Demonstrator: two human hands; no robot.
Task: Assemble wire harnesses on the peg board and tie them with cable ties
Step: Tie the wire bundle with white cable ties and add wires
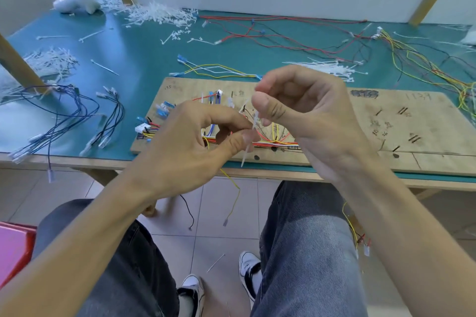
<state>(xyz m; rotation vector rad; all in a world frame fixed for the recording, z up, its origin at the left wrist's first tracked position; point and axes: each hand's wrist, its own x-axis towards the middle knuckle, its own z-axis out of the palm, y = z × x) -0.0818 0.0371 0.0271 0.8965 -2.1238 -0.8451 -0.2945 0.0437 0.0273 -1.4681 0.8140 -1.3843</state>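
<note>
cable tie (245, 156): white, thin, held nearly upright with a slight tilt, above the near edge of the peg board (386, 123). its upper end is hidden inside the right hand's pinch and its middle is covered by the left thumb. only a short stretch between the hands and the free tail below show, both blurred. whether it loops round any wire cannot be told.

left hand (185, 147): thumb and forefinger closed on the tie's middle, the other fingers hidden behind the palm.

right hand (309, 110): thumb and forefinger pinching the tie just above the left hand, the other fingers curled in.

wire harness (273, 140): red, yellow, white and black strands laid on the board, largely hidden behind both hands. connectors show at its left end.

yellow wire (233, 183): hangs off the board's near edge toward the floor.

table (144, 59): green top, carrying heaps of white ties (159, 14), blue wires (64, 110) at left, and red and black wires (283, 33) at back.
</note>
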